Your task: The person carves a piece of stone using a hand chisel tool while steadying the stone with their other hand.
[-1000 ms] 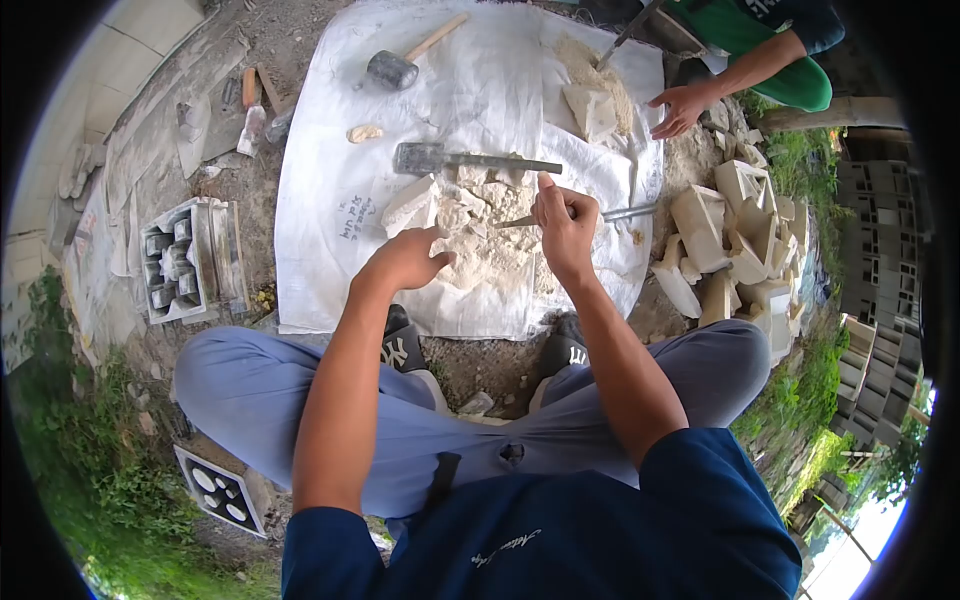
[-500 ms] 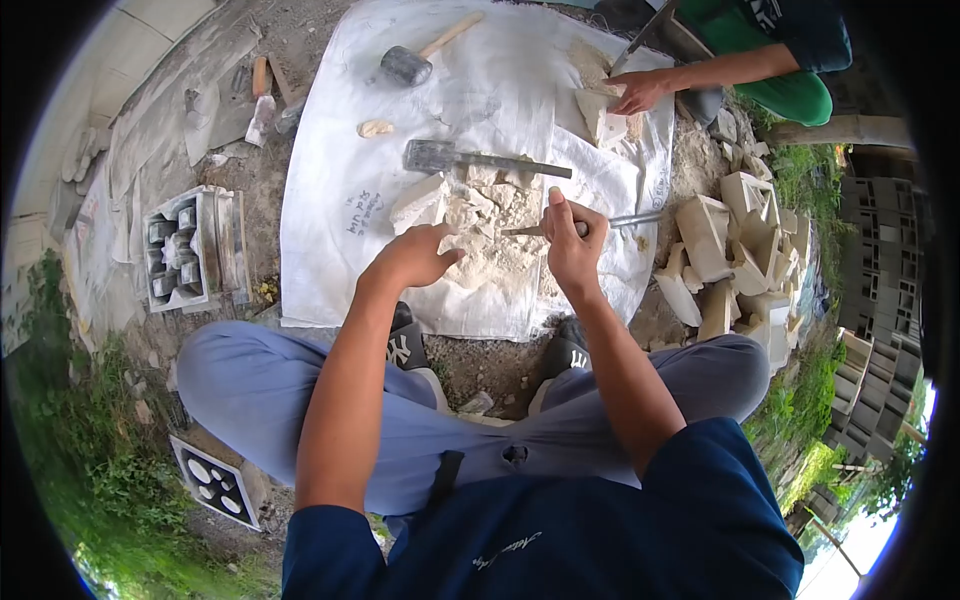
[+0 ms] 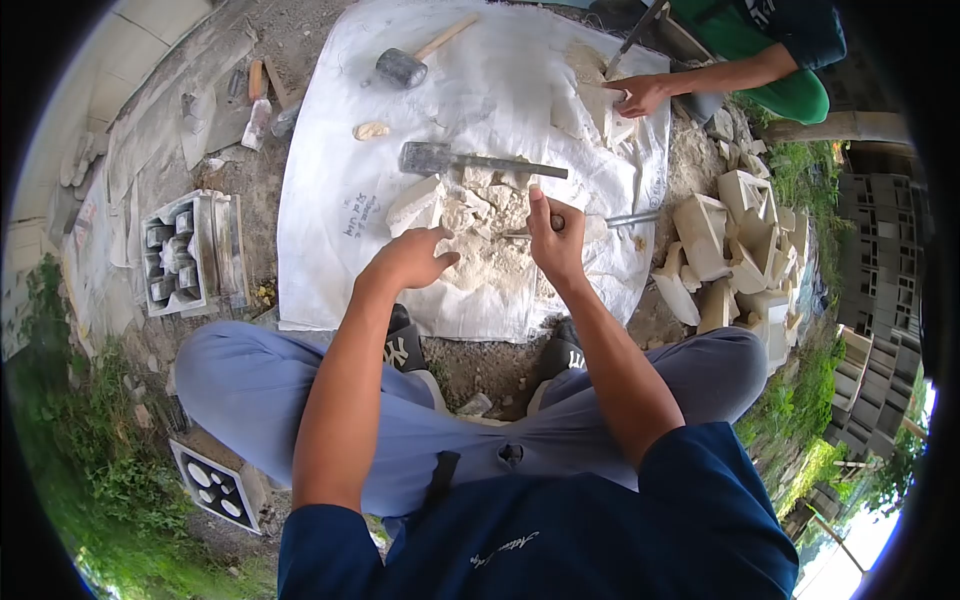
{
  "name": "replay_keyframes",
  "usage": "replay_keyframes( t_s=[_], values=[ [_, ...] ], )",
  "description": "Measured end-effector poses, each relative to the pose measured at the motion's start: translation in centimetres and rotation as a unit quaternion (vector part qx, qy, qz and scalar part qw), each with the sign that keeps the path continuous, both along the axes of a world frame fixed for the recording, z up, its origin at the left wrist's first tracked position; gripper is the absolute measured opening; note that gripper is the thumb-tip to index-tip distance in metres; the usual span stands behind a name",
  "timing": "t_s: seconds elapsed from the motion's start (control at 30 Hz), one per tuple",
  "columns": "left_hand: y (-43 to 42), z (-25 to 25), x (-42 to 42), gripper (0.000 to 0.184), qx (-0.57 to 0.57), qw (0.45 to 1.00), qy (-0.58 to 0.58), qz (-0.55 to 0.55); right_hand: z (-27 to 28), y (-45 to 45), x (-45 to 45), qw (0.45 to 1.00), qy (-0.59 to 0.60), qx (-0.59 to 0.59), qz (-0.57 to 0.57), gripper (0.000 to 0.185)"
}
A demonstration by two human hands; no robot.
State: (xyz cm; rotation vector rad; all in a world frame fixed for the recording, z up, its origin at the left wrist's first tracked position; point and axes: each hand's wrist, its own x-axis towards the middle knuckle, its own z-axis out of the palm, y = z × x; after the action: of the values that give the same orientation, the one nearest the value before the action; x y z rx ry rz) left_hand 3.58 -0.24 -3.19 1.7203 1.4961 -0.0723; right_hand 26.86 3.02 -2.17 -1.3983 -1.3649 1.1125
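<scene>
My right hand [image 3: 557,238] is closed round a thin pointed tool [image 3: 517,235], thumb up, its tip over the pale crumbled stone [image 3: 483,255]. At the left edge of the rubble my left hand [image 3: 410,260] has its fingers apart, beside a pale stone block [image 3: 414,206]. A hammer with a dark head [image 3: 427,158] lies across the far side of the rubble, its handle pointing right. Behind my right hand a metal rod [image 3: 632,219] rests on the white sheet [image 3: 330,265].
A mallet [image 3: 401,69] and a small stone [image 3: 371,131] lie farther back on the sheet. Another person's hand [image 3: 641,95] touches a pale block at the upper right. Broken blocks [image 3: 702,238] are piled right; a mould [image 3: 177,254] stands left.
My right hand and its tool have moved slightly left over the rubble. The other person's hand has moved left onto the pale block. My left hand stays beside the rubble.
</scene>
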Motion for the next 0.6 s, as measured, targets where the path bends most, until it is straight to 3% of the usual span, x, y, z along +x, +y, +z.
replay_keyframes(
  t_s=[0.07,0.13,0.27,0.4,0.5,0.6],
  values=[
    [0.2,1.2,0.3,0.051,-0.018,1.000,0.004,0.003,2.8,-0.1,-0.5,0.999,0.015,-0.032,-0.015,0.056],
    [0.3,1.6,0.2,0.051,-0.032,0.999,0.008,0.018,4.9,-0.5,-0.8,1.000,0.007,0.030,-0.001,0.056],
    [-0.2,1.0,-0.1,0.051,-0.009,1.000,-0.006,0.020,-0.4,-0.9,-0.4,0.999,-0.019,0.032,0.029,0.056],
    [0.1,0.8,0.2,0.050,0.003,1.000,0.008,-0.003,2.6,0.8,0.2,0.999,0.012,-0.029,-0.002,0.058],
    [-0.1,1.7,0.2,0.050,0.002,1.000,-0.001,0.015,4.6,0.0,0.0,0.999,0.019,0.036,0.009,0.053],
    [-0.1,1.4,0.1,0.051,-0.018,1.000,-0.003,0.016,0.2,-0.2,0.4,0.999,-0.035,0.020,0.027,0.055]
  ],
)
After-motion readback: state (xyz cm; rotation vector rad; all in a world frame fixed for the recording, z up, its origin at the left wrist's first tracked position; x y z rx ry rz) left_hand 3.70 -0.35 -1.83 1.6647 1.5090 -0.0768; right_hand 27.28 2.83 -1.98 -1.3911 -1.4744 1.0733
